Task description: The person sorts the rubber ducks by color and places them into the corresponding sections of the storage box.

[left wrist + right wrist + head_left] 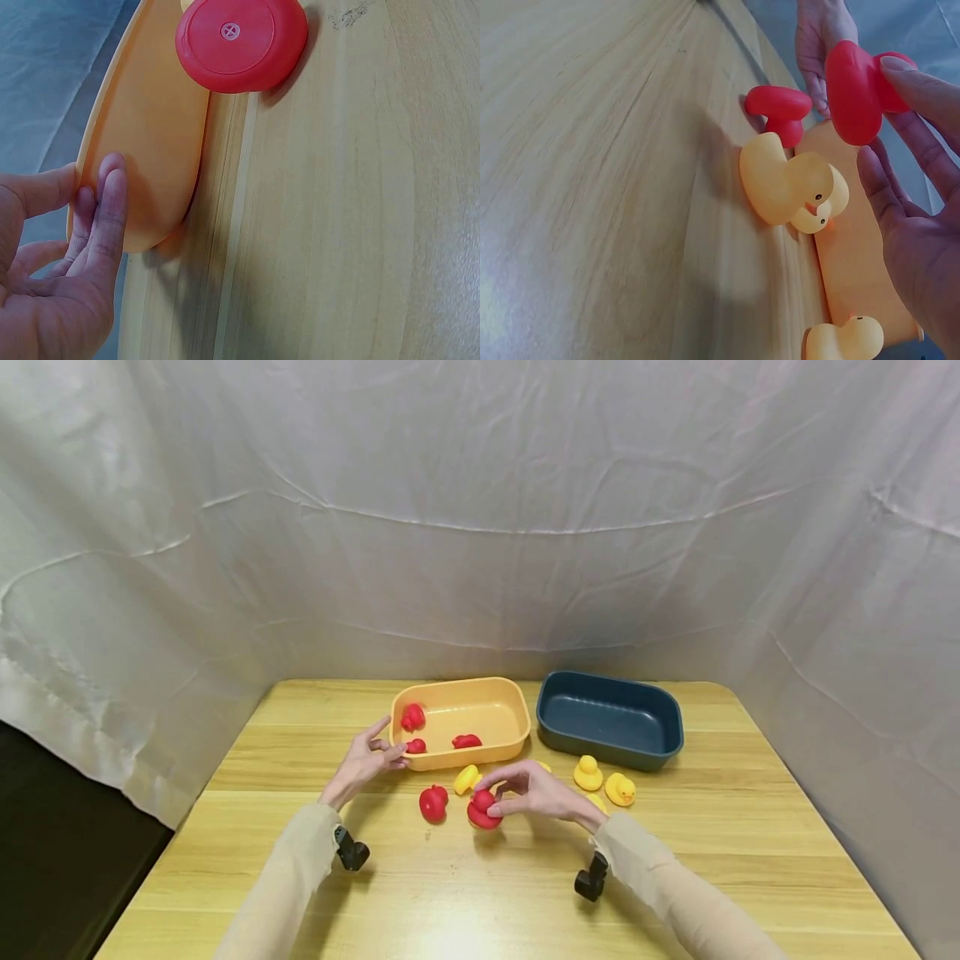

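A pale wood-grained table (420, 893) fills the lower view. On it stands an orange tray (487, 714), its near left rim gripped by the left hand (365, 762). A dark blue tray (611, 714) stands beyond the right hand (538, 792), farther right. Between both hands lies a red duck (432, 804); a tipped yellow duck (467, 778) lies just past the right fingertips, and two upright yellow ducks (588, 774) sit beyond the right wrist
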`<state>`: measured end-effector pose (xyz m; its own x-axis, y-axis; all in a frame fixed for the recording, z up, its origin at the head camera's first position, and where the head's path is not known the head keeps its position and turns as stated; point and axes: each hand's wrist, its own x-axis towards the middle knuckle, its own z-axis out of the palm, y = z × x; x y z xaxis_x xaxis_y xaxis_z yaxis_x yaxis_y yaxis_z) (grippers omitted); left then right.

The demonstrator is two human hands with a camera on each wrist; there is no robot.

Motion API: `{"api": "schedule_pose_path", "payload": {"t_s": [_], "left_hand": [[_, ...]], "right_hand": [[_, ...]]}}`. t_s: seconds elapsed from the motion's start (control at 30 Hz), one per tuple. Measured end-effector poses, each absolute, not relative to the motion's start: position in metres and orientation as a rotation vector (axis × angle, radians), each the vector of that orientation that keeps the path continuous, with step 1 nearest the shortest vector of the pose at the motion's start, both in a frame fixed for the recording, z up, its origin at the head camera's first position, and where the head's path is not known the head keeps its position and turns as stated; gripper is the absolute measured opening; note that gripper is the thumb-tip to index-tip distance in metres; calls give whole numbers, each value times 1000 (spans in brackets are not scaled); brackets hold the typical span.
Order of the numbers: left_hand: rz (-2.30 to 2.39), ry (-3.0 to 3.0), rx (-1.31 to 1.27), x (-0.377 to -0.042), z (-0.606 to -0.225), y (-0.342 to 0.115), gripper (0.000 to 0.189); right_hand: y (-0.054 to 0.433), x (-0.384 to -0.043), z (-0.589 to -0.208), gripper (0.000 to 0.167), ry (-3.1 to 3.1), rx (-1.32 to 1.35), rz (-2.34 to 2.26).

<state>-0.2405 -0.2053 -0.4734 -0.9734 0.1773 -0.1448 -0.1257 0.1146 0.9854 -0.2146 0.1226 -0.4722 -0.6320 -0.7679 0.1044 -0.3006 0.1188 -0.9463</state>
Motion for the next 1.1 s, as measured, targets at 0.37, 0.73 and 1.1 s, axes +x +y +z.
{"api": "schedule_pose_path", "payload": {"t_s": [0.37, 0.73, 1.1], "left_hand": [[1938, 2171, 42, -240, -472, -205, 78], [1941, 2173, 43, -241, -472, -206, 79], [1949, 2175, 53, -240, -472, -205, 79]], "right_hand": [[119, -216, -460, 39, 2034, -917, -1647], [111, -226, -452, 42, 2060, -842, -1755], [105, -240, -437, 38, 2088, -732, -1817]]}}
